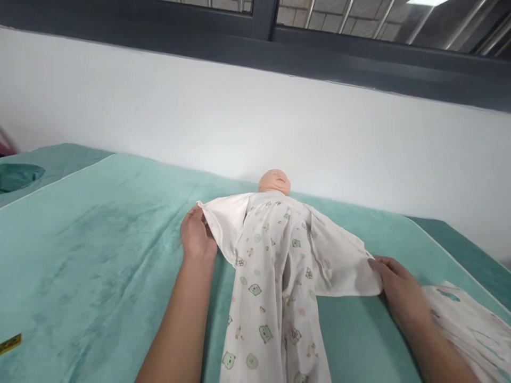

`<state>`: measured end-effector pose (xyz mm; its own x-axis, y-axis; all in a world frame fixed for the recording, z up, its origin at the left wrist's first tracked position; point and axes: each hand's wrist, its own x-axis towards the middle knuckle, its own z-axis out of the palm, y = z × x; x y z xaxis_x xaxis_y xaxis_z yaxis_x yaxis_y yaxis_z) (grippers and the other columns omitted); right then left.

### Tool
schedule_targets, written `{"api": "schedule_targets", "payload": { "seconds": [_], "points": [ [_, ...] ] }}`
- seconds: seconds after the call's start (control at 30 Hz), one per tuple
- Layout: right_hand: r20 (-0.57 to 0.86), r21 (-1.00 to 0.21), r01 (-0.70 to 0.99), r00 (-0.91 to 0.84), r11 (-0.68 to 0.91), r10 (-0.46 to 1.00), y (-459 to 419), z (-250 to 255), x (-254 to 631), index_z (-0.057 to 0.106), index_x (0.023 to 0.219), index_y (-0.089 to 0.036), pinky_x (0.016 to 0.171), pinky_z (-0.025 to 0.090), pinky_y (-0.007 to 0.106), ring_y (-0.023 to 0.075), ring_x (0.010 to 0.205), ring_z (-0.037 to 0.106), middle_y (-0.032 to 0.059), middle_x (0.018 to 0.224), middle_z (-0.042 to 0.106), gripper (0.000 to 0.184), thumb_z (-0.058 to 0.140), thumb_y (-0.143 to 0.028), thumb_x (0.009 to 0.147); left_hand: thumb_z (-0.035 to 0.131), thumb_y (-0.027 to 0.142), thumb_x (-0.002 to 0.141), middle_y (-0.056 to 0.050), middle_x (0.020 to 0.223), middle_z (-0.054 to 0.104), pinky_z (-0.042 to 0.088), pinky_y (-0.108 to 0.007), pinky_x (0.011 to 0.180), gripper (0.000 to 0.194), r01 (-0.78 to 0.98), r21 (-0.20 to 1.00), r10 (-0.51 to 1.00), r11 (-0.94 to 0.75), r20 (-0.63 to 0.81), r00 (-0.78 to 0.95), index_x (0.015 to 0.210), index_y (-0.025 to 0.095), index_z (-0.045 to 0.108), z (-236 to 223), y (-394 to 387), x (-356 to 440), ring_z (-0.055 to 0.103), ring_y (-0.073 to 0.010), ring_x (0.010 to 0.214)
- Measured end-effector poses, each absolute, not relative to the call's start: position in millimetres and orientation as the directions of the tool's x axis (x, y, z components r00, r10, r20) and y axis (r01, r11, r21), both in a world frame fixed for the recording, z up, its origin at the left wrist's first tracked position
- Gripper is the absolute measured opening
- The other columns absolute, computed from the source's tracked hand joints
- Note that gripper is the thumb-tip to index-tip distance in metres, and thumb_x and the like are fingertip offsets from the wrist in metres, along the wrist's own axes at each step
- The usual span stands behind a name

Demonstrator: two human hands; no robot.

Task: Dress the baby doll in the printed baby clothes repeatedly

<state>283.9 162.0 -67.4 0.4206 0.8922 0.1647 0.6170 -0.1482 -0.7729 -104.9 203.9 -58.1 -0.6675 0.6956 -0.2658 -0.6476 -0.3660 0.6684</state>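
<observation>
A baby doll lies on its back with its head toward the wall. White baby clothes printed with small green animals cover its body, and two long legs of the cloth run toward me. Pinched in my left hand is the corner of a plain white flap, pulled out to the left of the doll. My right hand grips the edge of the wider white flap on the other side, drawn out to the right. The doll's arms and legs are hidden under the cloth.
Beneath everything is a teal sheet with light seams. Another folded white printed cloth lies at the right, partly behind my forearm. A yellow and black strip is at the left edge. Behind stands a white wall under a dark window frame.
</observation>
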Motion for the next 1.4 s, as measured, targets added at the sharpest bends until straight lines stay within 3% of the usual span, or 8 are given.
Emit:
{"api": "schedule_targets", "payload": {
  "seconds": [0.2, 0.33, 0.47, 0.63, 0.77, 0.93, 1.17, 1.4],
  "points": [
    [0.278, -0.65, 0.75, 0.385, -0.122, 0.88, 164.6, -88.9, 270.3, 0.06, 0.106, -0.018, 0.082, 0.05, 0.045, 0.03, 0.097, 0.062, 0.0118, 0.106, 0.063, 0.043, 0.055, -0.049, 0.076, 0.061, 0.019, 0.07, 0.0, 0.086, 0.06, 0.05, -0.024, 0.07, 0.01, -0.5, 0.798, 0.596, -0.336, -0.231, -0.769, 0.079, 0.019, 0.057, -56.2, 197.6, -110.2, 0.059, -0.0131, 0.082],
    [0.383, -0.536, 0.842, 0.178, 0.061, 0.907, 159.3, -95.0, 261.0, 0.058, 0.111, -0.021, 0.093, 0.047, 0.049, 0.0319, 0.111, 0.056, 0.0123, 0.116, 0.06, 0.04, 0.053, -0.046, 0.08, 0.057, 0.02, 0.078, -0.002, 0.108, 0.061, 0.045, -0.032, 0.096, 0.018, -0.038, 0.948, 0.49, -0.317, 0.129, -0.862, 0.095, 0.023, 0.06, -57.8, 201.4, -106.3, 0.056, -0.0161, 0.108],
    [0.546, -0.423, 0.877, 0.046, 0.228, 0.836, 156.1, -87.9, 239.0, 0.057, 0.111, -0.023, 0.098, 0.044, 0.049, 0.0311, 0.116, 0.055, 0.0113, 0.12, 0.061, 0.03, 0.051, -0.039, 0.086, 0.05, 0.02, 0.085, -0.006, 0.118, 0.064, 0.041, -0.041, 0.106, 0.025, 0.419, 0.86, 0.763, -0.293, 0.474, -0.44, 0.105, 0.023, 0.064, -68.2, 215.4, -93.4, 0.054, -0.0216, 0.118],
    [0.594, -0.422, 0.74, -0.21, 0.524, 0.776, 165.5, -58.7, 180.4, 0.056, 0.119, -0.025, 0.099, 0.044, 0.041, 0.0248, 0.119, 0.055, 0.0086, 0.126, 0.059, 0.028, 0.05, -0.031, 0.092, 0.046, 0.021, 0.089, -0.006, 0.131, 0.061, 0.021, -0.056, 0.116, 0.033, 0.779, 0.571, 0.869, -0.258, 0.49, -0.071, 0.116, 0.027, 0.064, -84.3, 229.2, -84.8, 0.04, -0.0281, 0.136],
    [0.446, -0.408, 0.667, -0.451, 0.624, 0.773, 200.2, -27.1, 117.0, 0.057, 0.121, -0.024, 0.1, 0.044, 0.039, 0.0231, 0.12, 0.054, 0.0073, 0.128, 0.06, 0.031, 0.046, -0.027, 0.093, 0.05, 0.019, 0.085, -0.008, 0.132, 0.06, 0.016, -0.061, 0.115, 0.044, 0.873, 0.476, 0.859, -0.11, 0.488, -0.157, 0.126, 0.031, 0.06, -89.4, 230.0, -89.2, 0.042, -0.0326, 0.134],
    [0.127, -0.17, 0.714, -0.668, 0.679, 0.733, 266.5, -5.3, 45.7, 0.063, 0.11, -0.015, 0.087, 0.045, 0.039, 0.0279, 0.109, 0.056, 0.0133, 0.117, 0.064, 0.028, 0.047, -0.024, 0.088, 0.043, 0.017, 0.087, -0.012, 0.118, 0.067, 0.034, -0.051, 0.106, 0.039, 0.846, 0.534, 0.814, 0.008, 0.488, -0.316, 0.118, 0.022, 0.066, -89.3, 229.7, -96.3, 0.057, -0.0309, 0.113],
    [-0.305, 0.066, 0.691, -0.673, 0.72, 0.674, 302.4, -3.1, -1.8, 0.068, 0.096, -0.018, 0.065, 0.044, 0.032, 0.0254, 0.088, 0.064, 0.0106, 0.1, 0.07, 0.023, 0.05, -0.029, 0.086, 0.043, 0.025, 0.091, -0.006, 0.112, 0.07, 0.037, -0.043, 0.1, 0.031, 0.848, 0.512, 0.827, 0.138, 0.411, -0.383, 0.11, 0.023, 0.068, -87.2, 232.9, -97.5, 0.059, -0.0276, 0.107],
    [-0.325, 0.102, 0.696, -0.652, 0.711, 0.685, 301.6, 4.1, -5.1, 0.063, 0.114, -0.023, 0.067, 0.043, 0.031, 0.0253, 0.09, 0.065, 0.0083, 0.102, 0.07, 0.034, 0.056, -0.034, 0.083, 0.049, 0.02, 0.085, -0.005, 0.111, 0.07, 0.037, -0.042, 0.1, 0.033, 0.883, 0.44, 0.839, 0.162, 0.409, -0.358, 0.114, 0.025, 0.065, -82.8, 231.7, -94.8, 0.059, -0.0268, 0.106]
  ]
}}
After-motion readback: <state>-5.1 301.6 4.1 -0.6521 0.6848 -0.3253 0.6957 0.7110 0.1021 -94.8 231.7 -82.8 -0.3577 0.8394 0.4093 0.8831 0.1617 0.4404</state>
